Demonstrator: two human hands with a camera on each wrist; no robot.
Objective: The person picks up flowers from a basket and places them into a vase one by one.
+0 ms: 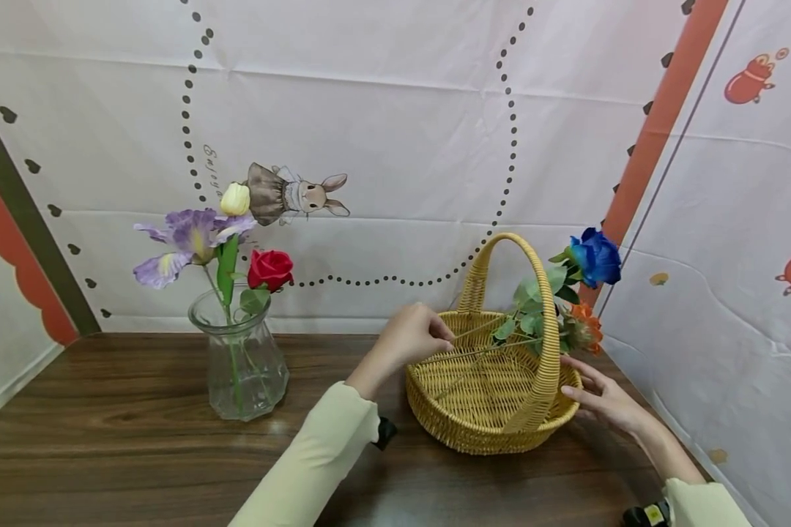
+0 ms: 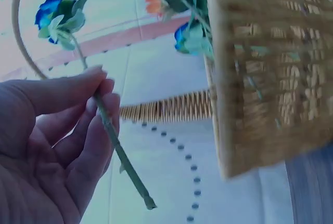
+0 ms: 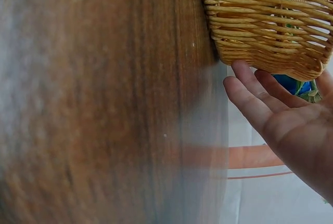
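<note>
My left hand [image 1: 414, 335] is over the left side of the yellow wicker basket [image 1: 428, 421] and pinches the green stem [image 2: 117, 146] of a blue rose [image 2: 54, 18] between thumb and fingers. In the head view a blue rose [image 1: 595, 258] leans out past the basket's handle, above an orange flower [image 1: 585, 328]; their leaves and thin stems cross the basket. At the basket's right rim rests my right hand [image 1: 609, 402], its fingers [image 3: 250, 96] fairly straight against the outer wicker. Part of that hand is hidden behind the basket.
A clear glass vase [image 1: 247, 373] stands left on the dark wooden table [image 1: 138, 439]. It holds a purple iris [image 1: 191, 238], a pale yellow tulip [image 1: 235, 199] and a red rose [image 1: 270, 269]. A printed white cloth [image 1: 395, 146] hangs behind and along the right side.
</note>
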